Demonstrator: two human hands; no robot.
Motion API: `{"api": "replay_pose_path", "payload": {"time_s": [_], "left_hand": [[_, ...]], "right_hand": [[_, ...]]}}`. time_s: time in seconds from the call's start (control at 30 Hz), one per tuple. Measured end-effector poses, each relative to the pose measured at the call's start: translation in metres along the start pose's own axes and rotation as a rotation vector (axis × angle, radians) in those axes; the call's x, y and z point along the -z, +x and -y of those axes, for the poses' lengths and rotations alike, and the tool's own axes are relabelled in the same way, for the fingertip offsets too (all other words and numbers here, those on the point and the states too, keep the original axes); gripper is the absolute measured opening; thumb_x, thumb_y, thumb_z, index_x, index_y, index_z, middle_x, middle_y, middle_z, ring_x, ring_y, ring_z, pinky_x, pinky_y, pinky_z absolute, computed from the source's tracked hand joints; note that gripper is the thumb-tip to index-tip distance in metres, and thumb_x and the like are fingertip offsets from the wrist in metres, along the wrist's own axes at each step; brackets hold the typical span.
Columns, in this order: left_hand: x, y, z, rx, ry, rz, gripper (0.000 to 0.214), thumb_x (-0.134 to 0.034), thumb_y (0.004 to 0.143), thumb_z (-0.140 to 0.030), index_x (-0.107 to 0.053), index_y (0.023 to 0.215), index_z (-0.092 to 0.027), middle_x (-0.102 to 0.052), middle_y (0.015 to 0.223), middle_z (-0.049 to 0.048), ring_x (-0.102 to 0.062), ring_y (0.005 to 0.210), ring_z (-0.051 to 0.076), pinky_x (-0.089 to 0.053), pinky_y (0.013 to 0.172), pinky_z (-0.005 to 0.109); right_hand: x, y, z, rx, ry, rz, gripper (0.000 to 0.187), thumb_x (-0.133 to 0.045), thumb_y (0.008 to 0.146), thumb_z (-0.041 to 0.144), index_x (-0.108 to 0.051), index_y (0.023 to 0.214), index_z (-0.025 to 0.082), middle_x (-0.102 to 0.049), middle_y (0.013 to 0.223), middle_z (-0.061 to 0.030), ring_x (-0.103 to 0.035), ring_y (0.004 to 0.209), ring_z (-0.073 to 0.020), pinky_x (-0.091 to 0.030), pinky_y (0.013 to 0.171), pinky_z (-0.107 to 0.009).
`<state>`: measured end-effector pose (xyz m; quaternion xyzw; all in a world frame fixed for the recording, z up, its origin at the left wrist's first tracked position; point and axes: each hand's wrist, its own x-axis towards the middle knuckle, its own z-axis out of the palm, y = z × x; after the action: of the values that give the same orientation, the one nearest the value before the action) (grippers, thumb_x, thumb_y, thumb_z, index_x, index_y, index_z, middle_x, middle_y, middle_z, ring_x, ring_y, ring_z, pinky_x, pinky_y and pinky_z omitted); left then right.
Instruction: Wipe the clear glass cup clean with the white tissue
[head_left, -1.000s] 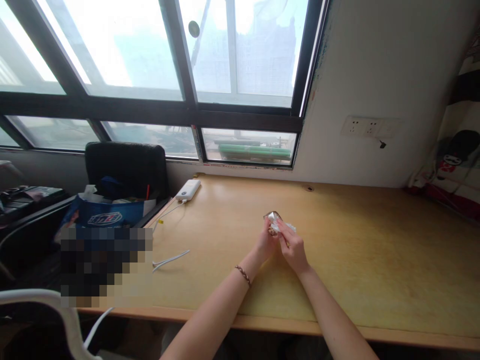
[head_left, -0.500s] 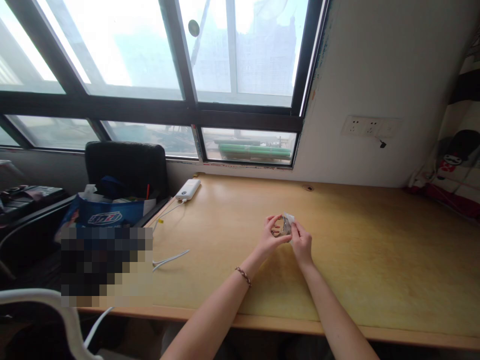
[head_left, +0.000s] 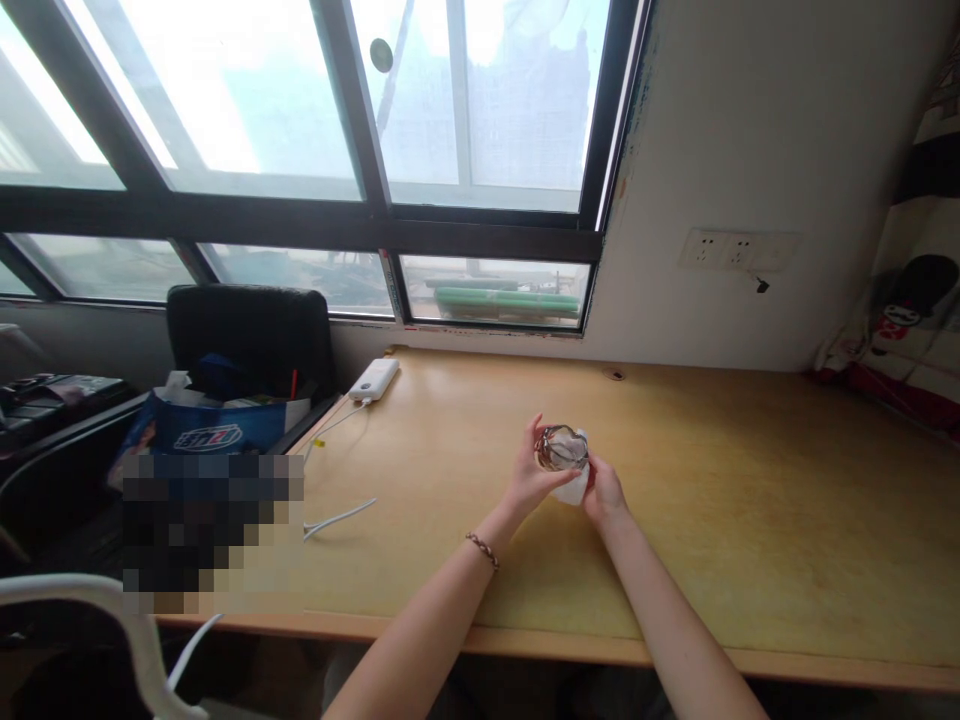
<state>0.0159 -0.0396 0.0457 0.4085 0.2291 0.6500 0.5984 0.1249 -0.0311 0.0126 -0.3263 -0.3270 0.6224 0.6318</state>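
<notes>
Above the middle of the wooden desk (head_left: 420, 440), my left hand (head_left: 529, 478) curls around the side of a small, round, shiny thing (head_left: 562, 448) with a wavy rim and dark curved lines. It looks like clear glass or metal wire; which one I cannot tell. My thumb lies along its near side and the fingers go round its far left. Against its right side, my right hand (head_left: 604, 490) holds a white tissue (head_left: 574, 490), which hangs below the round thing and shows behind it. Most of the right fingers are hidden.
A white power bank (head_left: 375, 380) with a cable lies at the desk's back left corner. Another white cable (head_left: 341, 518) reaches over the left edge. A black chair (head_left: 251, 330) holding a blue bag (head_left: 214, 425) stands to the left. Window and wall border the back.
The round thing has turned so its opening faces me more. The white tissue has moved lower, beneath it. My right hand has shifted slightly down, and my left fingers have spread wider.
</notes>
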Motion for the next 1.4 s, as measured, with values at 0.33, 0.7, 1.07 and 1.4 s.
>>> {"api": "replay_pose_path", "payload": {"time_s": [0.33, 0.7, 1.07, 1.4], "left_hand": [[0.008, 0.001, 0.006, -0.067, 0.221, 0.1, 0.078, -0.074, 0.043, -0.006, -0.042, 0.111, -0.024, -0.049, 0.107, 0.0041, -0.048, 0.099, 0.019, -0.035, 0.089, 0.031], [0.013, 0.005, 0.004, -0.022, 0.345, 0.065, 0.074, -0.076, 0.043, -0.011, -0.051, 0.112, -0.023, -0.052, 0.115, 0.0072, -0.04, 0.111, 0.028, -0.026, 0.094, 0.039], [0.019, 0.012, 0.002, 0.008, 0.389, 0.029, 0.078, -0.075, 0.049, -0.017, -0.042, 0.12, -0.026, -0.05, 0.119, 0.0054, -0.04, 0.114, 0.025, -0.032, 0.093, 0.037], [0.019, 0.013, 0.0, 0.102, 0.116, -0.002, 0.074, -0.074, 0.051, -0.012, -0.043, 0.116, -0.027, -0.043, 0.125, 0.0078, -0.044, 0.11, 0.028, -0.046, 0.079, 0.037]], "right_hand": [[0.002, 0.0, -0.003, 0.068, 0.004, -0.034, 0.03, -0.048, 0.077, 0.038, -0.065, 0.086, 0.016, -0.068, 0.087, -0.0062, -0.063, 0.083, -0.0237, -0.049, 0.077, -0.041], [0.004, 0.003, 0.0, 0.001, 0.127, -0.155, 0.021, -0.053, 0.074, 0.032, -0.065, 0.083, 0.017, -0.069, 0.084, -0.0035, -0.064, 0.078, -0.0218, -0.051, 0.072, -0.037], [-0.013, -0.01, 0.005, -0.209, 0.215, -0.13, 0.017, -0.054, 0.075, 0.022, -0.065, 0.082, 0.012, -0.069, 0.073, -0.0058, -0.064, 0.065, -0.0183, -0.051, 0.064, -0.028], [-0.018, -0.013, 0.002, -0.244, 0.197, -0.131, 0.016, -0.053, 0.073, 0.021, -0.065, 0.081, 0.013, -0.069, 0.07, -0.0055, -0.064, 0.072, -0.0218, -0.05, 0.069, -0.033]]}}
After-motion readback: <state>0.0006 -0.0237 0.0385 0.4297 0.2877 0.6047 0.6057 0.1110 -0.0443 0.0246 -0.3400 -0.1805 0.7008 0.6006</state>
